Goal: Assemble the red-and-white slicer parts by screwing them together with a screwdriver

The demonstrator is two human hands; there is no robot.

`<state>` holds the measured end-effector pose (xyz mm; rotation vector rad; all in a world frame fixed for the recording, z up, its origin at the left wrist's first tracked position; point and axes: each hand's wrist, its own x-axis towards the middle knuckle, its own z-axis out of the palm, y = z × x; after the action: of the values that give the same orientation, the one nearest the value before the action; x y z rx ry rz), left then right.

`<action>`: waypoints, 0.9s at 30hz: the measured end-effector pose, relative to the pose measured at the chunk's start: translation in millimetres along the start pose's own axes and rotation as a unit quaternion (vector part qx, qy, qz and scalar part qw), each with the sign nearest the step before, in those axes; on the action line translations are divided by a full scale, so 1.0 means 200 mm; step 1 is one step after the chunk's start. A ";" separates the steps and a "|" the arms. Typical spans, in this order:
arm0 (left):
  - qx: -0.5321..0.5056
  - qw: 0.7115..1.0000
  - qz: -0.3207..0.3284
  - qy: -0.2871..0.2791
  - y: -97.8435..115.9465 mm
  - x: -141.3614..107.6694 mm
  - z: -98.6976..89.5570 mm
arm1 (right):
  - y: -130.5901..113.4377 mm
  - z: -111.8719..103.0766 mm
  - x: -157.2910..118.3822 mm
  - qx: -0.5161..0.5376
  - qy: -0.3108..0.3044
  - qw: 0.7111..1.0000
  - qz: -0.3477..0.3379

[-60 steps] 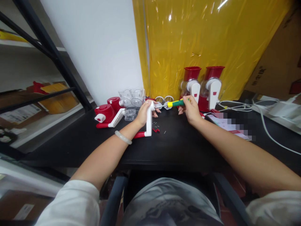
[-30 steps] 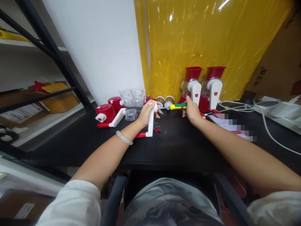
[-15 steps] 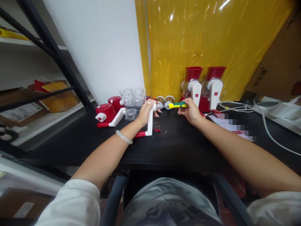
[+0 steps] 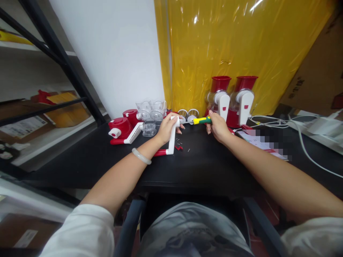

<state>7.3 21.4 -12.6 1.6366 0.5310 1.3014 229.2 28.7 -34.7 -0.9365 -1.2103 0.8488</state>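
Note:
My left hand is closed around the upper end of a white crank handle whose red grip points left near the tabletop. In my right hand is a screwdriver with a yellow and green handle, held level. Its metal shaft runs left to the white hub of the crank; whether the tip sits in a screw is too small to tell. Below the hands lie several small screws and a little red plastic piece on the black table.
Red grater bases and clear plastic housings stand left, beside another white crank. Behind are metal grater drums. Two assembled red-and-white rotary graters stand right, near a phone and white cables.
The screwdriver handle has turned in my right hand, and my right fingers have shifted their grip. The crank in my left hand has tilted slightly to the right.

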 end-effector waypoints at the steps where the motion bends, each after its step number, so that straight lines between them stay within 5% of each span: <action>1: 0.000 1.000 0.002 0.002 0.00 0.00 0.00 | 0.00 0.00 0.00 -0.012 0.006 1.000 0.000; 9: 0.008 1.000 0.000 0.002 0.01 -0.01 0.00 | -0.01 0.00 0.01 0.056 0.012 0.996 0.073; 19: 0.016 1.000 0.000 0.001 -0.02 0.01 -0.01 | 0.02 -0.01 0.02 0.072 -0.029 0.997 0.022; 27: 0.017 1.000 -0.001 0.003 -0.01 0.00 -0.01 | 0.00 0.00 0.01 0.076 -0.011 0.996 0.054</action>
<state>7.1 24.1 -14.7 1.6593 0.5602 1.3038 230.2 31.2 -34.0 -0.8759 -1.1050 1.0256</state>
